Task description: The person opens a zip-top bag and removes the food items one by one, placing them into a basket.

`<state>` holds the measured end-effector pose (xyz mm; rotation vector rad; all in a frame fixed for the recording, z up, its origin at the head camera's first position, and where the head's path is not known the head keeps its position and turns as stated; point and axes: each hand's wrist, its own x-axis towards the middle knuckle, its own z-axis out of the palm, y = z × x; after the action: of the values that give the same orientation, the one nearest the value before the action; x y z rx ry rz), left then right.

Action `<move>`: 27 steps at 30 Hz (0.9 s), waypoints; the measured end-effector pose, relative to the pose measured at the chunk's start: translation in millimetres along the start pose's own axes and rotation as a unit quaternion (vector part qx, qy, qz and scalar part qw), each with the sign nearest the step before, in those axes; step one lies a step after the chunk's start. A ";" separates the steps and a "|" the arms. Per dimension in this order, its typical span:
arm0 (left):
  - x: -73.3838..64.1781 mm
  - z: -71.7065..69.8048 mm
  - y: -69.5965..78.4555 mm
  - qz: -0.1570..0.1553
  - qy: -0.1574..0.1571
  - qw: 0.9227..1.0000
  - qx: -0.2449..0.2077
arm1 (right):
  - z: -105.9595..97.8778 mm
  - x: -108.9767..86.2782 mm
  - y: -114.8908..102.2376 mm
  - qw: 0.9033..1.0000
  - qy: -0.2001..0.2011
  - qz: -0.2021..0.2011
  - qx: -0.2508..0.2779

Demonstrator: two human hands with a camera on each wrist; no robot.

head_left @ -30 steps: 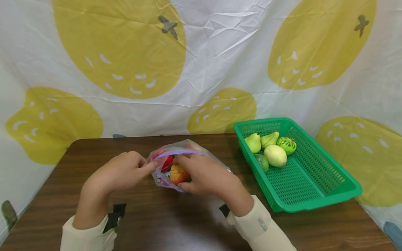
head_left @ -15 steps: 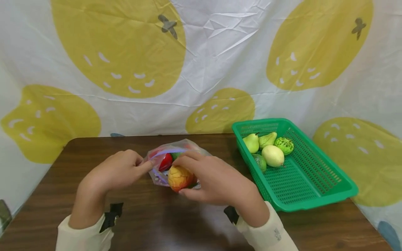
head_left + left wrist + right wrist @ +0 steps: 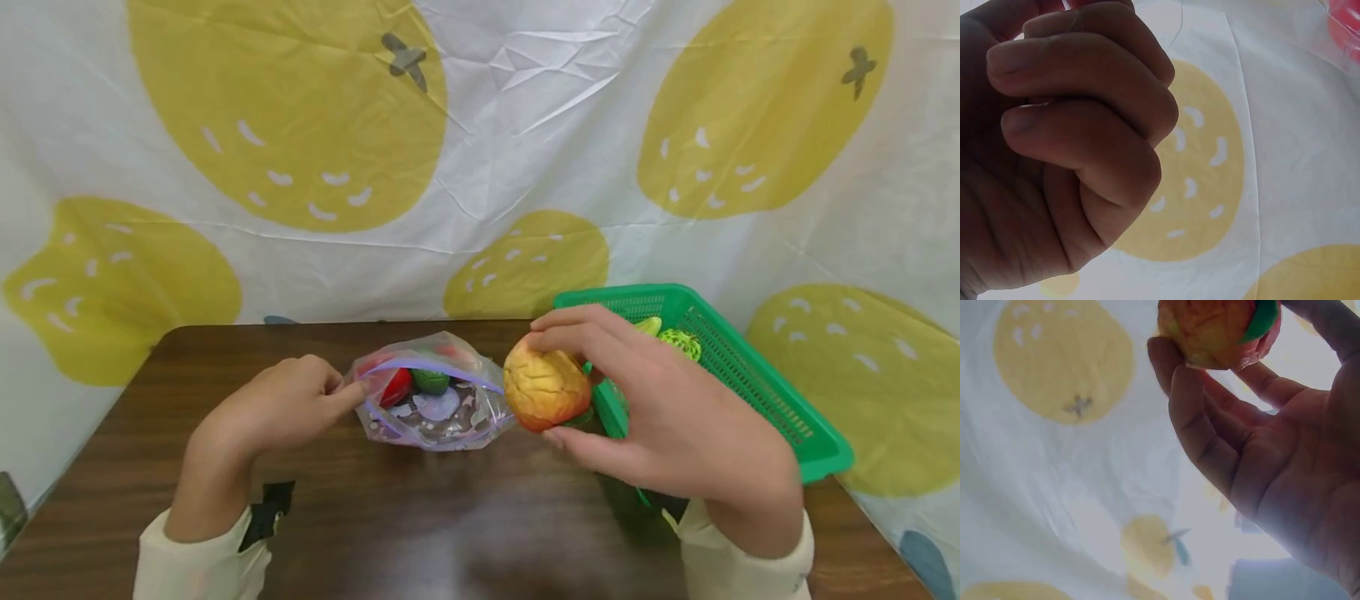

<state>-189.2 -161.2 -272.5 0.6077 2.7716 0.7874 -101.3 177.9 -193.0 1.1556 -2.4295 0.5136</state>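
Observation:
In the head view, my left hand (image 3: 273, 412) pinches the left edge of a clear zip bag (image 3: 491, 414) with a purple strip round its gaping mouth. Its curled fingers (image 3: 1085, 75) fill much of the left wrist view. A red fruit (image 3: 397, 387) and a dark green one (image 3: 431, 381) lie inside the bag at the back left. My right hand (image 3: 675, 417) holds a wrinkled yellow-red fruit (image 3: 546, 385) between thumb and fingertips, right of the bag's mouth and before the basket. A green leaf (image 3: 1262, 320) shows on the fruit in the right wrist view.
The green plastic basket (image 3: 821, 454) stands at the right of the brown wooden table (image 3: 360, 525), partly hidden by my right hand. A green pear-shaped fruit (image 3: 649, 326) and a knobbly green fruit (image 3: 682, 342) show in it. A lemon-print cloth (image 3: 495, 167) hangs behind the table.
My right hand has lifted the yellow-red fruit out of the bag and carried it right, towards the basket. The left hand stays at the bag's edge.

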 end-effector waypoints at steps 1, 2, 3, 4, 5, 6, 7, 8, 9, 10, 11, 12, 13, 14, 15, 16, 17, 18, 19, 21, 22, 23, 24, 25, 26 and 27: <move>0.3 0.5 -0.2 0.000 -0.001 1.000 -0.001 | -5.8 -1.7 -0.1 1.000 0.007 -0.007 -0.006; 0.6 1.0 -0.2 -0.002 -0.003 1.000 -0.002 | -11.4 -3.2 0.1 1.000 0.014 -0.012 -0.012; 1.0 1.6 -0.5 -0.002 -0.004 1.000 -0.002 | -16.9 -4.6 0.4 0.999 0.018 -0.012 -0.024; 1.3 2.1 -0.7 -0.001 -0.005 1.000 -0.003 | -21.9 -4.9 1.7 0.999 0.021 -0.012 -0.034; 1.4 2.4 -0.7 0.000 -0.005 1.000 -0.004 | -26.8 -4.9 3.6 0.999 0.018 -0.009 -0.044; 1.4 2.5 -0.7 0.001 -0.006 1.000 -0.004 | -31.3 -4.6 6.3 0.998 0.015 -0.006 -0.055; 1.4 2.4 -0.6 0.003 -0.005 1.000 -0.003 | -35.6 -3.8 9.2 0.998 0.007 0.000 -0.063; 1.4 2.2 -0.4 0.003 -0.005 1.000 -0.002 | -39.7 -2.8 12.8 0.997 -0.003 0.007 -0.073; 1.1 2.0 -0.2 0.004 -0.005 1.000 -0.002 | -43.2 -1.4 16.8 0.996 -0.014 0.015 -0.082; 0.9 1.7 -0.1 0.005 -0.004 1.000 -0.001 | -46.3 0.5 21.4 0.996 -0.023 0.020 -0.087; 0.8 1.4 0.1 0.003 -0.005 1.000 0.000 | -49.3 1.9 26.0 0.995 -0.034 0.027 -0.088; 0.9 1.1 0.3 0.003 -0.004 1.000 0.002 | -52.2 3.1 30.8 0.994 -0.043 0.033 -0.091; 0.5 0.9 0.5 0.003 -0.003 1.000 0.002 | -55.2 4.4 35.6 0.993 -0.053 0.044 -0.093; 0.2 0.8 0.8 0.001 -0.004 1.000 0.002 | -58.1 5.4 40.8 0.992 -0.064 0.055 -0.095; 0.1 0.8 1.1 0.001 -0.004 1.000 0.001 | -60.7 5.7 46.0 0.990 -0.075 0.070 -0.092; 0.1 0.8 1.4 0.001 -0.004 1.000 0.000 | -63.2 6.0 51.4 0.988 -0.087 0.089 -0.087; 0.3 1.0 1.7 0.001 -0.004 1.000 -0.001 | -65.5 6.5 56.9 0.985 -0.098 0.107 -0.091; 0.6 1.2 2.1 0.001 -0.005 1.000 -0.002 | -67.9 6.7 62.5 0.981 -0.109 0.127 -0.095; 1.0 1.4 2.5 0.001 -0.005 1.000 -0.002 | -70.0 6.8 68.3 0.977 -0.120 0.145 -0.097; 1.9 2.1 3.1 0.000 -0.005 1.000 -0.003 | -73.1 7.3 80.3 0.969 -0.139 0.178 -0.102; 2.4 2.6 3.3 0.001 -0.004 1.000 -0.003 | -74.4 7.6 86.3 0.964 -0.146 0.190 -0.110; 2.7 3.0 3.5 0.002 -0.003 1.000 -0.003 | -75.5 7.7 92.7 0.960 -0.155 0.196 -0.124; 2.9 3.3 3.7 0.003 -0.003 1.000 -0.004 | -76.2 7.2 99.8 0.957 -0.163 0.202 -0.133; 3.0 3.7 3.8 0.004 -0.002 1.000 -0.004 | -76.6 6.8 106.9 0.952 -0.173 0.207 -0.144; 3.0 4.0 3.8 0.005 -0.003 1.000 -0.005 | -76.6 6.4 114.2 0.947 -0.183 0.211 -0.159; 3.0 4.2 3.9 0.006 -0.004 1.000 -0.006 | -76.5 5.8 121.4 0.941 -0.195 0.216 -0.175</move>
<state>-189.3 -154.9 -274.2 0.6250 2.7575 0.8018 -185.8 282.9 -143.6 0.6148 -2.9751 -0.0503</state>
